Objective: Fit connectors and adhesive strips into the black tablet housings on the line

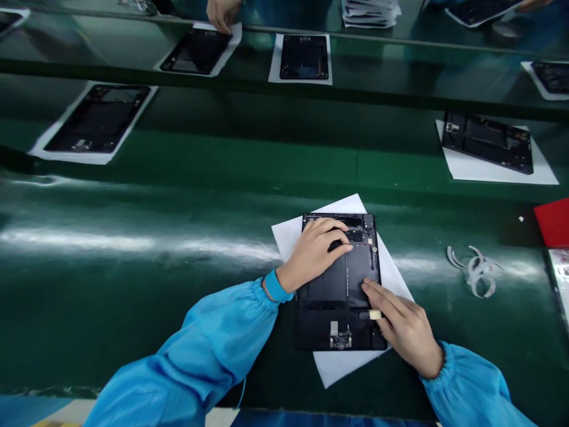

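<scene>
An open black tablet chassis [340,320] lies on a white paper sheet [338,365] on the green belt, close in front of me. My left hand [313,252] rests on its upper half, fingers curled and pressing down on the inner parts. My right hand [402,323] lies along the chassis's right edge, fingers stretched flat, with a small pale finger cot or tape on the thumb tip. Neither hand holds anything that I can make out. Both arms wear blue sleeves.
Other black chassis on white sheets lie on the belt: far left [98,118], far right [488,141], and on the rear lane [304,57]. Another person's hand [222,15] touches a sheet at the back. Peeled white strips [475,271] and a red object [553,222] lie right.
</scene>
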The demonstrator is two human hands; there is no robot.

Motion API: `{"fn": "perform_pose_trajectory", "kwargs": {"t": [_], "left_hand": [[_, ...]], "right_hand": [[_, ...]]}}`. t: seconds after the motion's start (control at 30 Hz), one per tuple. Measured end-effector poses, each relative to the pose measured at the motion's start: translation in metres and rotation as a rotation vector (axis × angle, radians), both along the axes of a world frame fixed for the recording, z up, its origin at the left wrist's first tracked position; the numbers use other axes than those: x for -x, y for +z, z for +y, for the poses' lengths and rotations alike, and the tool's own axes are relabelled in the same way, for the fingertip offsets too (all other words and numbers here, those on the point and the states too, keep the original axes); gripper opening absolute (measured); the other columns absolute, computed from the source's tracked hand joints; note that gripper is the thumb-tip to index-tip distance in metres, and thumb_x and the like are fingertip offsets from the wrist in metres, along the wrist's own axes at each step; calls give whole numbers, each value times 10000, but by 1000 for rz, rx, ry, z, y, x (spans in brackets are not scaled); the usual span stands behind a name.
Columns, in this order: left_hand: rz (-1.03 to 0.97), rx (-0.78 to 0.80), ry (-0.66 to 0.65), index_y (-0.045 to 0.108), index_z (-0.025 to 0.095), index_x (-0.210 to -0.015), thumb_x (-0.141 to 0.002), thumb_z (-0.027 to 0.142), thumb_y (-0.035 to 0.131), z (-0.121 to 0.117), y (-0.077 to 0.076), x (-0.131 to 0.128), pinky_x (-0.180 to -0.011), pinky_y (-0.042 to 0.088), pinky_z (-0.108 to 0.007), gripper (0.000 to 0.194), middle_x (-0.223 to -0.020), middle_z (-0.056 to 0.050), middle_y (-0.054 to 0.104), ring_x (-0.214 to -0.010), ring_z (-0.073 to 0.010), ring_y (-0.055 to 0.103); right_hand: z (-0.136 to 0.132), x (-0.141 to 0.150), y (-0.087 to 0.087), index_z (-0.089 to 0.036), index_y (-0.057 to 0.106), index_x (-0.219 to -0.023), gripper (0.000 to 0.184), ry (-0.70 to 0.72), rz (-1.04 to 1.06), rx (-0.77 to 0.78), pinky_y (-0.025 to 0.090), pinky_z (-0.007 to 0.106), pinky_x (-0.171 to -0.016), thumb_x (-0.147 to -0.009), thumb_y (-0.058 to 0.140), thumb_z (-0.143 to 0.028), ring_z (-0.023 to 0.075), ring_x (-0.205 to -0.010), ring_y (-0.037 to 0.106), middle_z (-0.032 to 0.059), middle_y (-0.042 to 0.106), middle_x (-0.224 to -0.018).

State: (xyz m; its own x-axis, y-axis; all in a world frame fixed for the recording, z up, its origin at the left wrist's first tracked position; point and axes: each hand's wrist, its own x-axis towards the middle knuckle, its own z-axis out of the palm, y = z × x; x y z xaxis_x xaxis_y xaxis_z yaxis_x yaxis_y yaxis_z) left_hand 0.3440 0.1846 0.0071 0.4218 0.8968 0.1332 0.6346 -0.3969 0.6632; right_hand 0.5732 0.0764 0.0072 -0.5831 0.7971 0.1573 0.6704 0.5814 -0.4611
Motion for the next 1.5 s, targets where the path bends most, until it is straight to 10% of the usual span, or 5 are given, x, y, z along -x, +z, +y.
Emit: {"fn": "perform_pose_trajectory", "kwargs": {"t": [0.53,0.77,1.07,1.2,1.5], "left_hand": [[19,-19,17,601,214,-892,-869,316,630,-2,0,-1,-939,392,-388,108,-1125,-19,641,-1067,-207,555],[-37,14,42,501,215,-1004,-855,308,641,-4,0,0,-945,407,-409,224,-1114,-42,627,-1063,-224,554],[-463,-18,496,496,221,-1091,-881,278,563,-19,5,11,-1066,378,-412,228,-1305,-97,464,-1269,-206,437],[-612,284,664,396,313,-1275,-847,387,594,-76,16,32,-1115,358,-432,477,-1523,-48,229,-1421,-241,254],[-1035,1147,764,490,317,-1310,-807,474,558,-148,34,49,-1144,363,-419,531,-1460,-14,444,-1367,-231,393]], "right_hand": [[-10,12,17,-94,568,-1239,296,88,-133,-216,521,353,-681,-1007,400,-169,201,-813,637,142,567,-1309],[1,28,17,-157,564,-812,297,205,-140,-176,160,629,-1132,-993,334,-107,286,-1379,304,114,558,-1328],[68,27,7,-178,512,-975,192,106,3,-96,125,676,-1111,-982,330,-118,288,-1379,292,90,574,-1302],[49,11,8,-177,512,-950,210,-120,141,-145,493,376,-828,-983,307,-148,224,-959,624,106,655,-1023],[25,6,8,-203,486,-1000,59,-394,-347,102,276,278,-482,-943,482,-214,218,-556,631,-1,650,-696]]}}
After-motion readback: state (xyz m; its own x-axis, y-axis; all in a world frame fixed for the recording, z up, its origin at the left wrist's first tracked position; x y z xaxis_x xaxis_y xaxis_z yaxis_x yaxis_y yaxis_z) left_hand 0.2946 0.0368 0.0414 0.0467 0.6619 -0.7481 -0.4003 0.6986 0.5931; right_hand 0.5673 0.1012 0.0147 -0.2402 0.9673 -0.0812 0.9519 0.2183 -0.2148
